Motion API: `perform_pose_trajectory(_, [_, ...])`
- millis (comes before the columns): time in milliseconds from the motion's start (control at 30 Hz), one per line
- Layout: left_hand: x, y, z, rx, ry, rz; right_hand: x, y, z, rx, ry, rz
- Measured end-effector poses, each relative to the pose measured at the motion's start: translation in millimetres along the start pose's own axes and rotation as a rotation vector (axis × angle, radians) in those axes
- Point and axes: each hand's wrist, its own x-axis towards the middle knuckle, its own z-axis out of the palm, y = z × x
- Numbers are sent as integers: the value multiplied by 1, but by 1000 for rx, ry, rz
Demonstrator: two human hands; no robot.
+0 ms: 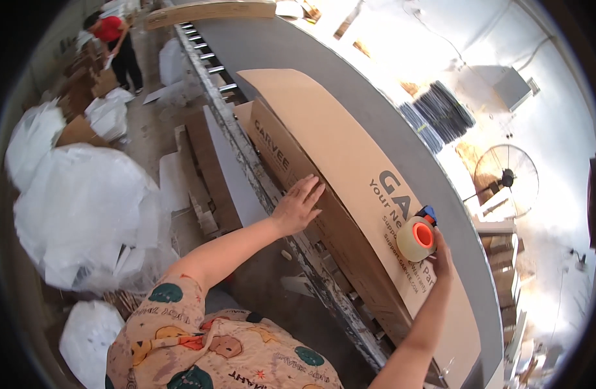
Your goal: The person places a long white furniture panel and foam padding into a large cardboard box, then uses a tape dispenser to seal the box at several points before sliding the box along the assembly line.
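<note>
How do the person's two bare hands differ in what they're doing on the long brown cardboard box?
The left hand lies flat and open, fingers spread, on the long brown cardboard box's near edge, holding nothing. The right hand is closed around a tape dispenser with an orange-cored roll, on the box's top face. Both touch the same box.

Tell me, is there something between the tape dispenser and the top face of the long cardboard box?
Nothing visible is. The right hand holds the tape dispenser right at the top face of the long cardboard box, with no object between. The left hand rests flat on the box's near edge, away from the dispenser.
</note>
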Motion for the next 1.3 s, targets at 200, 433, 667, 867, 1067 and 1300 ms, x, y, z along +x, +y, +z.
perform_pose_trajectory(200, [2, -44, -6, -34, -30, 100, -50, -23, 119, -829, -31, -822])
perform_pose_trajectory(433, [10, -60, -12, 41, -55, 144, -62, -42, 205, -951, -233, -749])
perform_pose_trajectory(667, [12, -64, 0, 58, -17, 157, -55, -28, 203, -1134, -76, -1234])
perform_pose_trajectory(867, [12, -67, -10, 63, 45, 84, -73, -42, 175, -1119, -320, -788])
perform_pose_trajectory(1067, [19, -70, -11, 100, 71, 67, -56, -8, 181, -1092, -90, -1250])
perform_pose_trajectory(1300, [24, -77, -20, 209, -70, 154, -64, -8, 188, -1071, -19, -1401])
